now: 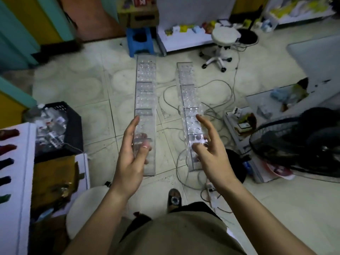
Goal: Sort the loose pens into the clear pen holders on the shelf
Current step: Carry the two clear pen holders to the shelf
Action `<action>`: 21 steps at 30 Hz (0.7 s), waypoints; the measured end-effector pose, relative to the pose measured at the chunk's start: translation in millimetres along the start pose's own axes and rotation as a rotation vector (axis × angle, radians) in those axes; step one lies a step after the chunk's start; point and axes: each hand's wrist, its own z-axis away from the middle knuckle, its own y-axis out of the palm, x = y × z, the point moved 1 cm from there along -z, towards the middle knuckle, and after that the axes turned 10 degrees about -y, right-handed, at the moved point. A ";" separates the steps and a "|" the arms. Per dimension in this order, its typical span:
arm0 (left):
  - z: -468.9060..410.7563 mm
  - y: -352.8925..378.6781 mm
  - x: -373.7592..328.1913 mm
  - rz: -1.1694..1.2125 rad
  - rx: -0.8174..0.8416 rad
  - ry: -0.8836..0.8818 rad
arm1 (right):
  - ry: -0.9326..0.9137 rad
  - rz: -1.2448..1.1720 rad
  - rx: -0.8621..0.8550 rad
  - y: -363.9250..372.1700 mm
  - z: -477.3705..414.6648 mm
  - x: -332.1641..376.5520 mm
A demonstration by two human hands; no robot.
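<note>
Pen holders, clear plastic, two long strips, each divided into sections of round sockets. Both are held in the air above the tiled floor [88, 89], running away from the person roughly side by side and apart from each other.

Left pen holder [145, 92]: near end gripped by the left hand [131, 159], thumb pressed on the top face, index finger stretched along the left edge, remaining fingers curled beneath.

Right pen holder [188, 91]: near end gripped by the right hand [212, 157], thumb on the top face, index finger extended along the right edge, other fingers wrapped under and round the side. This strip tilts slightly to the left at its far end.

Beneath and beside the right strip: grey cables [227, 89] looped over the floor, leading to a white power strip [209, 186] near the person's sandalled foot [174, 198].

Far end of the floor: blue step stool [140, 42], just beyond the left strip's tip; white swivel stool [220, 36] on castors to its right; cardboard box [143, 17] behind the blue step stool.

Left side: black crate [75, 124] filled with clear plastic packaging; white shelf [22, 162] at the near left edge carrying a row of coloured items too blurred to identify.

Right side: black fan [294, 144] lying on the floor, with low white trays of mixed goods near it.
</note>
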 end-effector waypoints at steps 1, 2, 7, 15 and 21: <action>-15.6 4.7 -5.8 0.009 -0.003 -0.006 | -0.009 -0.001 0.018 -3.0 -20.2 1.5; -27.3 7.4 -11.6 0.019 -0.008 -0.012 | -0.020 -0.002 0.034 -4.5 -36.6 3.7; -105.3 14.1 -31.0 0.053 0.017 0.011 | -0.066 -0.013 0.058 -13.4 -118.6 6.9; -284.2 8.6 -39.3 0.067 0.109 -0.007 | -0.053 0.006 -0.075 6.8 -274.8 -10.2; -416.1 -9.8 -80.8 0.047 0.168 0.010 | -0.021 0.020 -0.185 11.8 -390.8 -5.6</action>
